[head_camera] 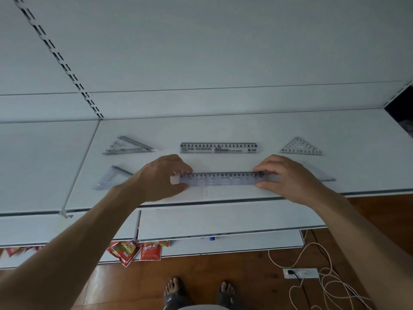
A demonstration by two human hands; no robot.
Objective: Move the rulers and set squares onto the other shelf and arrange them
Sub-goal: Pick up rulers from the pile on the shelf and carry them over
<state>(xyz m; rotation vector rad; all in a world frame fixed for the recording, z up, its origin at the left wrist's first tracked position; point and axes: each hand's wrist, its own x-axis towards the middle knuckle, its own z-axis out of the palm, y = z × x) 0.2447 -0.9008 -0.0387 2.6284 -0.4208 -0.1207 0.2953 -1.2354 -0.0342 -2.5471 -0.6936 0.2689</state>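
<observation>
On the white shelf (223,128) lies a clear ruler (221,179) near the front edge. My left hand (163,175) pinches its left end and my right hand (288,175) pinches its right end. Behind it lies a second clear ruler (220,148). A set square (128,146) lies at the back left and a smaller set square (300,147) at the back right. Another set square (110,179) sits at the front left, partly behind my left wrist. The tip of one more set square (328,179) shows beyond my right hand.
Lower shelves (223,220) jut out below the front edge. Red snack packets (134,251) lie on the bottom shelf. On the wooden floor are a power strip (300,273) with tangled white cables (330,285) and my feet (199,291).
</observation>
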